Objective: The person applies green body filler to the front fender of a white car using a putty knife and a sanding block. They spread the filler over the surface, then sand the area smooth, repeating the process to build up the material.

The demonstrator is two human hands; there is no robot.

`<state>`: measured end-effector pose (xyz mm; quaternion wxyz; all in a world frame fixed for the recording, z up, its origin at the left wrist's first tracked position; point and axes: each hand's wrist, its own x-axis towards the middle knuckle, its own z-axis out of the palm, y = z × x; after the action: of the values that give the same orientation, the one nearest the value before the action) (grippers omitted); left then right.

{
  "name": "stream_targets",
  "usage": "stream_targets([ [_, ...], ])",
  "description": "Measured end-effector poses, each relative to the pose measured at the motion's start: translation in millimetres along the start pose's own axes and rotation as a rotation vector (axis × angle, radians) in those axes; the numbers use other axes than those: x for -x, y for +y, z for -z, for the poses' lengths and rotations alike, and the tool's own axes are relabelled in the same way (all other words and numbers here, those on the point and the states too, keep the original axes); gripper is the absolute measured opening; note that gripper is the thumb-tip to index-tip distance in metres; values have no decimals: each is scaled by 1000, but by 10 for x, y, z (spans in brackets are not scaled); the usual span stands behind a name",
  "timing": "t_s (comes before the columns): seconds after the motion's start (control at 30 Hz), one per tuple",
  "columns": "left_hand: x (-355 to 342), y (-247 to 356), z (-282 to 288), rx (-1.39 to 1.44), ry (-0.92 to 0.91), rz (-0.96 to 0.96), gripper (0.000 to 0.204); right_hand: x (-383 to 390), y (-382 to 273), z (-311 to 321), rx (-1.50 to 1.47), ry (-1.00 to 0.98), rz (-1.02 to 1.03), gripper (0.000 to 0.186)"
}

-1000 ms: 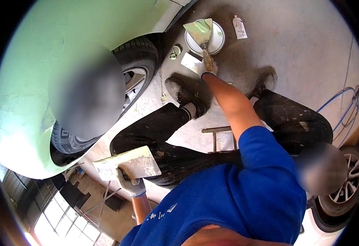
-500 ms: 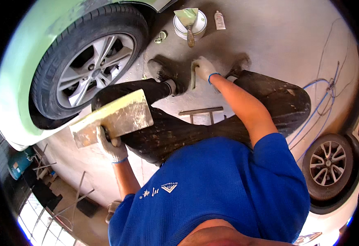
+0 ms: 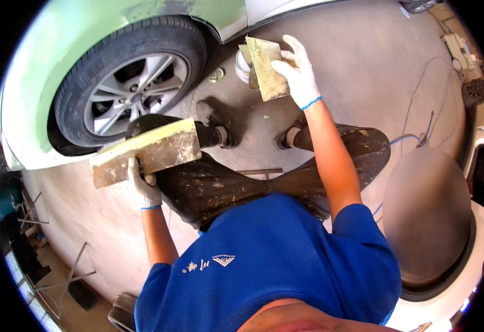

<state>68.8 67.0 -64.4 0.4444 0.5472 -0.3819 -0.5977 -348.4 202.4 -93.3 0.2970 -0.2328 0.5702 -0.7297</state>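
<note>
My left hand (image 3: 142, 185), in a white knit glove with a blue cuff, grips a wide, stained putty board (image 3: 148, 155) from below. Pale yellow-green filler lies along that board's far edge. Stretched out ahead, my gloved right hand (image 3: 298, 74) holds a flat rectangular filler spreader (image 3: 268, 69) crusted with dried yellowish residue. Some of its fingers are hidden behind the plate. Partly covered by the spreader is a white can (image 3: 242, 67) on the floor. A putty knife lying on the can shows only in small parts.
The pale green car body (image 3: 37, 105) and its wheel (image 3: 134, 83) stand close on the left. Green tape rings (image 3: 216, 75) lie by the tyre. A low stool frame (image 3: 261, 172) is between my legs. Blue cable (image 3: 408, 137) runs on the right, near a white car (image 3: 480, 232).
My right hand has risen from low between my feet and moved forward to the can, turning the spreader's flat face into view. My left hand and board have shifted only slightly.
</note>
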Motion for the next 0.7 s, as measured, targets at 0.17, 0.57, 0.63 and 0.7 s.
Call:
stream_targets([
  [0.17, -31, -12, 155, 19, -34, 19, 19, -218, -4, 140, -305, -89, -148, 60],
  [0.57, -64, 60, -50, 24, 4, 38, 23, -694, -80, 2756, 1424, 67, 87, 45],
  [0.63, -251, -38, 517, 259, -468, 181, 31, -587, -306, 2719, 1351, -163, -49, 44],
  [0.7, -197, -213, 399, -3, -434, -243, 26, -832, -885, 2074, 866, -284, -91, 38],
])
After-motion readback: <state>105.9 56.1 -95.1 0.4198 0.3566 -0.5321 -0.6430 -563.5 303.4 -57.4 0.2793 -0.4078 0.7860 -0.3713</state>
